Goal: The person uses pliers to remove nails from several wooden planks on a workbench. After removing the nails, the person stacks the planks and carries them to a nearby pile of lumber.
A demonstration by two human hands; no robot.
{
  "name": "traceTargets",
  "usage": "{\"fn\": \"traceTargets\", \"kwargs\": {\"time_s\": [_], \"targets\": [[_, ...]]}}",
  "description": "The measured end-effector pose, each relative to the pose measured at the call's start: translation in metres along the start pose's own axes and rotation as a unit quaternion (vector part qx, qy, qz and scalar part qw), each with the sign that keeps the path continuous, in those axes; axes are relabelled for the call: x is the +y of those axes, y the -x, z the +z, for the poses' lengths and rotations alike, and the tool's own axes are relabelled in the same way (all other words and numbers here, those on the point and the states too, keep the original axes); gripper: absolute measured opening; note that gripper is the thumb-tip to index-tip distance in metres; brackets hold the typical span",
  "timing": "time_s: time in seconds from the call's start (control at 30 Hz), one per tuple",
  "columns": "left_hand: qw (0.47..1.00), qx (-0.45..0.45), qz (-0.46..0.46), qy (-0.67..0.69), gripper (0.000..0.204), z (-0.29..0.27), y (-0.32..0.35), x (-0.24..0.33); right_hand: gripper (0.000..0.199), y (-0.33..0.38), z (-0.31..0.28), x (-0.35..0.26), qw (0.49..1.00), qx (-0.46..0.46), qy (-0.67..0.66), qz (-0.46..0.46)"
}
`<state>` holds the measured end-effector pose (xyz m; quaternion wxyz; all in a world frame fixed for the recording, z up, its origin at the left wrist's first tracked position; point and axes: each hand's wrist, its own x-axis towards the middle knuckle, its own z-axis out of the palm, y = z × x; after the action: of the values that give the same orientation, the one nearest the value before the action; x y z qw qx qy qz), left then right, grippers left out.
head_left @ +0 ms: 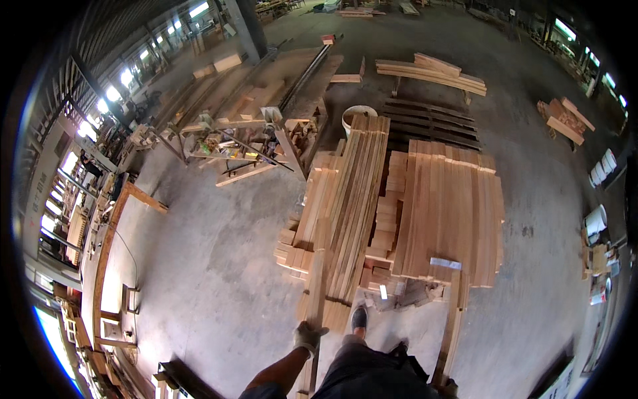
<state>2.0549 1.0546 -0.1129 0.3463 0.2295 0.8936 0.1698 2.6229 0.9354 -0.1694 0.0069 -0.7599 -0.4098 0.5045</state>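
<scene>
My left hand [309, 336], in a light work glove, grips a long narrow wooden plank [315, 286] that runs from beside my hip forward onto the lumber pile. The pile has long slats [352, 193] on the left and a wide flat stack of boards [452, 213] on the right. A second plank [454, 319] slants from the boards down toward my right hip, where its lower end is hidden. My right hand does not show. My shoe [359, 318] stands at the pile's near edge.
Concrete workshop floor [219, 266] lies to the left. A cluttered sawing bench [239, 143] stands at back left, with a white bucket [355, 112] behind the slats and a dark pallet [432, 123]. Planks rest on a trestle [432, 73]. White buckets [596, 219] stand at right.
</scene>
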Motion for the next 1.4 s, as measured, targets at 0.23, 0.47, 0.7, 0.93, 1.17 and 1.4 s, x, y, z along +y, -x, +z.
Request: {"fn": "traceTargets", "kwargs": {"time_s": [0.23, 0.47, 0.7, 0.93, 1.17, 1.4], "targets": [[1.000, -0.017, 0.024, 0.007, 0.059, 0.010, -0.074, 0.027, 0.092, -0.001, -0.020, -0.117, 0.999, 0.019, 0.036, 0.012], [0.999, -0.032, 0.037, 0.009, 0.061, 0.024, -0.108, 0.068, 0.084, -0.044, -0.030, -0.143, 0.995, -0.019, 0.102, -0.014], [0.998, -0.033, 0.026, -0.049, 0.064, 0.037, -0.113, 0.118, 0.079, -0.078, -0.030, -0.122, 0.997, -0.034, 0.050, -0.042], [0.996, 0.013, 0.065, -0.062, 0.062, 0.086, -0.198, 0.157, 0.084, -0.049, -0.038, -0.140, 0.997, -0.035, 0.058, -0.042], [0.923, -0.028, 0.221, -0.315, 0.055, 0.108, -0.306, 0.253, 0.076, -0.021, -0.028, -0.155, 0.994, -0.063, 0.047, 0.081], [0.971, 0.061, 0.125, -0.196, 0.039, 0.113, -0.346, 0.277, 0.094, -0.015, -0.017, -0.153, 0.986, -0.089, 0.135, 0.036]]}}
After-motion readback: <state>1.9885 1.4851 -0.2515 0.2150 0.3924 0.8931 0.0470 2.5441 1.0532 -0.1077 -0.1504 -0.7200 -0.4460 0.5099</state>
